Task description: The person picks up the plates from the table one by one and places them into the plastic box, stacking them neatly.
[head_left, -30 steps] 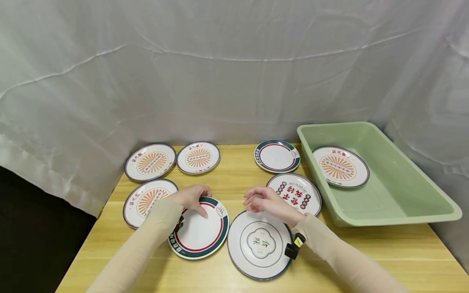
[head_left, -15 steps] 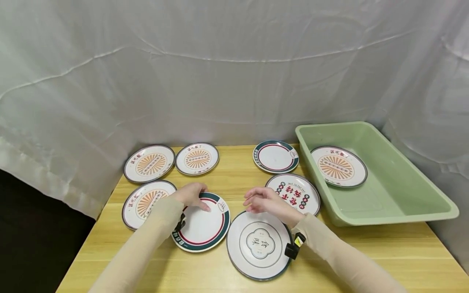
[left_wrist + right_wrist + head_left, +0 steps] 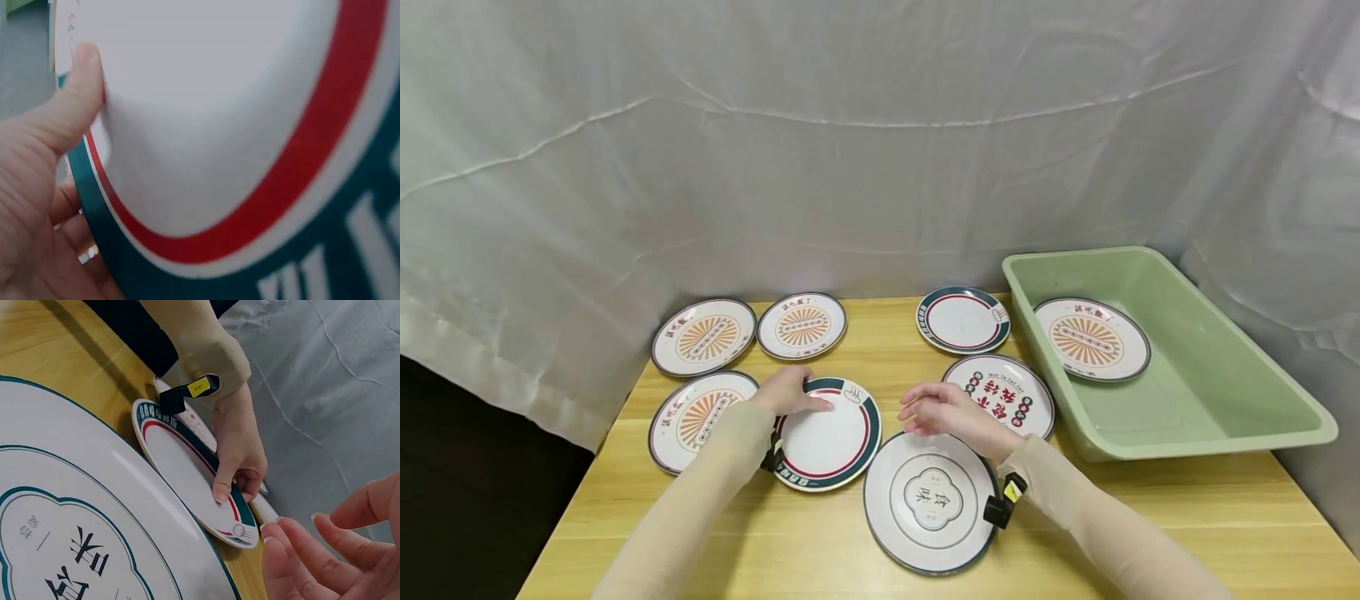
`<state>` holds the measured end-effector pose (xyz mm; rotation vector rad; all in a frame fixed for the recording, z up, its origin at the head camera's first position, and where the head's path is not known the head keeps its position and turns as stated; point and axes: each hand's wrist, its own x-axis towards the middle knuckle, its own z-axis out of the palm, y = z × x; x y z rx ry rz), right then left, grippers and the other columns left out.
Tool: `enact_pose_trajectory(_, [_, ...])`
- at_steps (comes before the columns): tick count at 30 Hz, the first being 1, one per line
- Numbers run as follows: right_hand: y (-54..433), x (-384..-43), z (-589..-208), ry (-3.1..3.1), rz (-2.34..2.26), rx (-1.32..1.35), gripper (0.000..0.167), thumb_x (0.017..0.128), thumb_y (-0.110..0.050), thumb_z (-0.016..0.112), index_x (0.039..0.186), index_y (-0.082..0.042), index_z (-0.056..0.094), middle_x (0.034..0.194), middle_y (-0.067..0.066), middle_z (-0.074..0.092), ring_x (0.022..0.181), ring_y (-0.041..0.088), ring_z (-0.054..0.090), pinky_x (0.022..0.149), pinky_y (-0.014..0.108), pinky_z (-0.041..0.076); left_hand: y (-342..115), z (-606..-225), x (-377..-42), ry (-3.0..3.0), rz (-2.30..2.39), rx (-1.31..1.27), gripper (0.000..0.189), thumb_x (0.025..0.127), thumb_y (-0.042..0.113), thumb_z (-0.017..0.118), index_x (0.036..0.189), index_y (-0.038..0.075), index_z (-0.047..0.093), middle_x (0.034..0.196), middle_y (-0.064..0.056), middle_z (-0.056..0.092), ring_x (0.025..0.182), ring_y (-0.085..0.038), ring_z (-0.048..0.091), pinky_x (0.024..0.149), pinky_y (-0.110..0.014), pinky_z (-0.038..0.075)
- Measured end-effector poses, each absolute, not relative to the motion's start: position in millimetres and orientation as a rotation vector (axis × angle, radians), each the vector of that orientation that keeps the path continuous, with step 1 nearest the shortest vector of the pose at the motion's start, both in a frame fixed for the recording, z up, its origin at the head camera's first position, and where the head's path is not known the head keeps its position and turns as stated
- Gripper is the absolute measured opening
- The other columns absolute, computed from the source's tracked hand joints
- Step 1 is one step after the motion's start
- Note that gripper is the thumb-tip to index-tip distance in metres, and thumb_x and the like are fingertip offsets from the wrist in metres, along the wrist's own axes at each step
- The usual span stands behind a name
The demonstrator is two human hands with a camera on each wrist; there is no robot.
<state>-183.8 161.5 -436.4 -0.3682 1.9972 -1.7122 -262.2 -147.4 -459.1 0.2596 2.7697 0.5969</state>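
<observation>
My left hand (image 3: pixel 790 395) grips a white plate with a green rim and red ring (image 3: pixel 827 437). In the left wrist view the thumb (image 3: pixel 84 81) lies on the plate's face and the fingers curl beneath its edge. My right hand (image 3: pixel 947 414) holds nothing, its fingers loosely bent, over the far edge of a white plate with a flower-shaped emblem (image 3: pixel 934 504). Just beyond that hand lies a white plate with red characters (image 3: pixel 1000 392). The right wrist view shows the gripped plate (image 3: pixel 181 469) from the side, its rim between left thumb and fingers.
Sunburst plates lie at the left: one at the back (image 3: pixel 703 337), a smaller one beside it (image 3: pixel 802 326), another nearer (image 3: pixel 688 425). A second green-rimmed plate (image 3: pixel 963 320) is at the back. A green tub (image 3: pixel 1225 333) at the right holds a sunburst plate (image 3: pixel 1092 340).
My left hand has moved the green-rimmed plate slightly away from me and to the right. My right hand stays over the emblem plate.
</observation>
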Motion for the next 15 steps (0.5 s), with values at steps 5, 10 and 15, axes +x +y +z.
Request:
enact_pose_trajectory(5, [162.9, -185.8, -437.2, 1.979, -1.725, -0.368, 0.043, 0.098, -0.011, 0.052, 0.132, 0.014, 0.049, 0.121, 0.028, 0.066, 0.097, 0.019, 0.070, 0.091, 0.031, 0.061, -145.3, -459.5, -263.4, 2.779, 0.639, 0.155, 0.057, 0.078, 0.047, 0.085, 0.107, 0.004, 0.064, 0.105, -0.011, 0.068, 0.093, -0.024, 0.059, 0.086, -0.041, 0.052])
enact_pose_trajectory(10, [163.4, -187.4, -436.4, 1.942, -1.762, -0.321, 0.042, 0.098, -0.011, 0.053, 0.132, 0.013, 0.049, 0.119, 0.024, 0.067, 0.097, 0.018, 0.070, 0.090, 0.029, 0.061, -143.8, -458.2, -265.1, 2.802, 0.664, 0.107, 0.055, 0.078, 0.048, 0.084, 0.102, 0.003, 0.061, 0.091, -0.007, 0.061, 0.085, -0.023, 0.055, 0.073, -0.034, 0.047])
enact_pose_trajectory(15, [162.4, -188.4, -434.7, 1.836, -1.830, -0.229, 0.043, 0.099, -0.011, 0.053, 0.133, 0.013, 0.046, 0.117, 0.018, 0.069, 0.094, 0.014, 0.070, 0.086, 0.024, 0.061, -141.3, -455.6, -263.0, 2.772, 0.733, 0.011, 0.056, 0.081, 0.049, 0.082, 0.104, 0.002, 0.061, 0.088, -0.007, 0.058, 0.081, -0.021, 0.052, 0.066, -0.030, 0.043])
